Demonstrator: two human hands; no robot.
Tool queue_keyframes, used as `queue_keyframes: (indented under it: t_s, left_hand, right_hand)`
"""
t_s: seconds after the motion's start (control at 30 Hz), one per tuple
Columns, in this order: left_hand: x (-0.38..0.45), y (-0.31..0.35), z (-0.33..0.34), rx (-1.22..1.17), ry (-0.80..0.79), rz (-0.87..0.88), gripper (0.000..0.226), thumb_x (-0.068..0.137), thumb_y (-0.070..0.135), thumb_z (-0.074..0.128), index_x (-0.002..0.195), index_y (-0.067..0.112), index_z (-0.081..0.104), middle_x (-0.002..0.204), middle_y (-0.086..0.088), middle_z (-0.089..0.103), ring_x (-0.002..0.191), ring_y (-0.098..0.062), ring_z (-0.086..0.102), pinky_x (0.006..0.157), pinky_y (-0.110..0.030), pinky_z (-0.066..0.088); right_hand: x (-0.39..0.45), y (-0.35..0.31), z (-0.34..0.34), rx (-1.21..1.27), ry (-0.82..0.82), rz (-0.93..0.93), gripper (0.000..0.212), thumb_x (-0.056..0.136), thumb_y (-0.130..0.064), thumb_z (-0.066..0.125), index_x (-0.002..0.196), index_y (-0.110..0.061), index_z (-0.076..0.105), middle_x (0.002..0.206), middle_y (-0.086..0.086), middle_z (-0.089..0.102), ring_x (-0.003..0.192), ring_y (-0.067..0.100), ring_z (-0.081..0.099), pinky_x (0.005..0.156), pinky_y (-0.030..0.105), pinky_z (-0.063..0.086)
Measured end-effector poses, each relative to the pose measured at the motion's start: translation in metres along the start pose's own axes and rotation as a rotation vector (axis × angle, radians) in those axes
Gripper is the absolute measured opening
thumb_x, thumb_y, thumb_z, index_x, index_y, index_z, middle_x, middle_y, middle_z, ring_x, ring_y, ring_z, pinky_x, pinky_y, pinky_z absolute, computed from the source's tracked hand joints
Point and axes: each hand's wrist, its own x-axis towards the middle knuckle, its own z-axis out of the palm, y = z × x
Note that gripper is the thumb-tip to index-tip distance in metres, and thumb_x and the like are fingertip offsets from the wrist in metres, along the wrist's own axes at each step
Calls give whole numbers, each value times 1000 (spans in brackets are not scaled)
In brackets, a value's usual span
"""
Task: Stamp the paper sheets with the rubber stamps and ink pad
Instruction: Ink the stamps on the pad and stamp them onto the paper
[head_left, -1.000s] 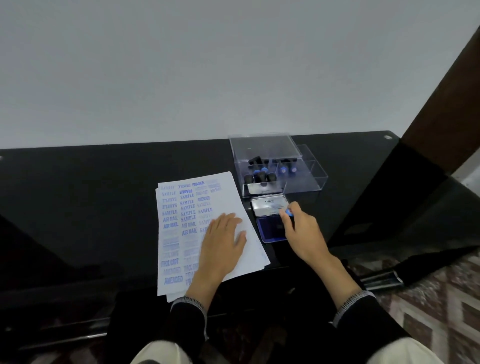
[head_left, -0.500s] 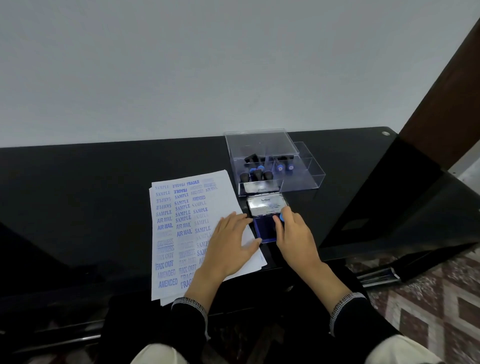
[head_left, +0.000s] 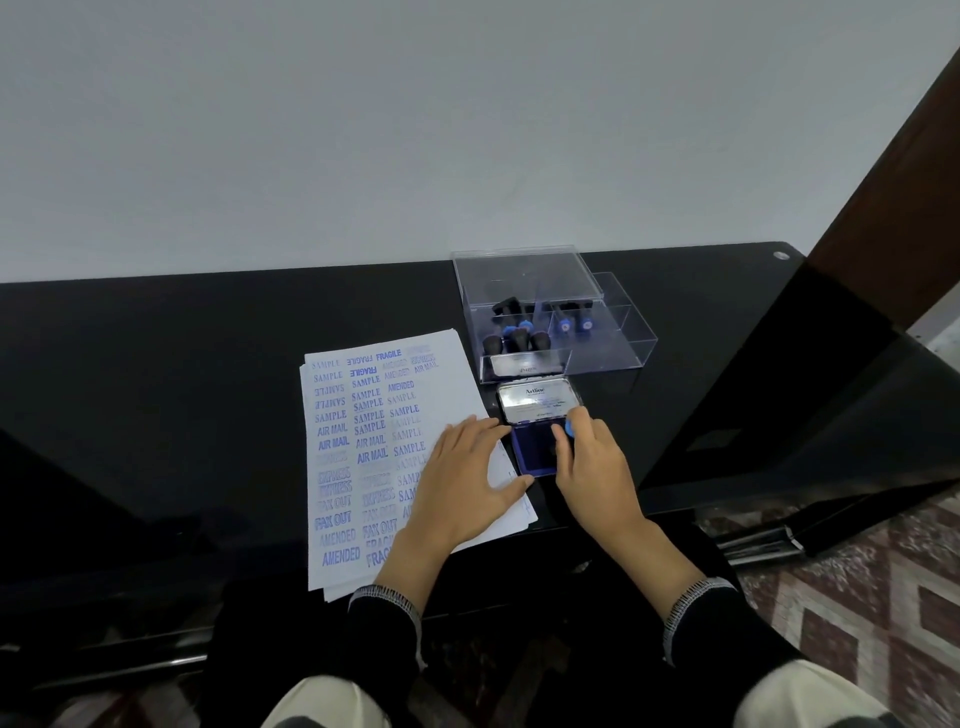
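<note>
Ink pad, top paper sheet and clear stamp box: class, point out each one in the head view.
ink pad (head_left: 530, 451), head view: on the bare blue pad surface.
top paper sheet (head_left: 363, 441), head view: on its stamped middle.
clear stamp box (head_left: 631, 338), head view: on its right-hand wall.

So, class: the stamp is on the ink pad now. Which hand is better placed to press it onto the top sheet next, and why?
The right hand: it already grips the stamp over the ink pad, right beside the paper sheets. The left hand lies flat on the sheets, likely steadying them.
</note>
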Motion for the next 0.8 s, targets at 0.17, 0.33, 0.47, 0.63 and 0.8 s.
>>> queue_keyframes:
  t_s: [0.17,0.33,0.47,0.63,0.8]
  left_hand:
    - [0,0,-1,-3,-7,-6,67,88,60,55,145,31,37,151,11,35,145,-9,19,118,-25,-1]
    - [-1,0,-1,9,-2,-4,67,88,61,54,145,32,37,151,11,35,144,-9,20,118,-24,-2]
    - [-1,1,-1,4,-6,-9,67,88,61,54,146,32,36,152,11,34,144,-8,19,118,-25,-1]
    - [-1,1,-1,4,-11,-13,68,88,61,54,147,32,35,153,12,33,145,-8,17,120,-26,-1]
    - [-2,2,-1,4,2,-10,67,88,61,54,146,31,37,152,12,34,145,-8,17,118,-24,-2]
  right_hand:
    - [0,-3,0,-41,13,-11,10,94,-11,57,90,-4,50,72,2,46,60,14,41,49,24,34]
    - [-1,-3,0,-25,27,-11,10,94,-12,55,90,-5,50,73,-1,42,58,15,42,46,23,36]
    - [-2,-3,1,-23,20,-3,10,94,-12,55,89,-6,49,73,-2,42,60,13,42,46,21,36]
    - [-2,1,3,2,13,24,10,96,-13,54,91,-6,50,74,-1,44,59,13,42,48,16,32]
    - [-2,0,4,9,30,17,9,94,-10,55,90,-5,50,72,-1,42,58,14,41,47,18,31]
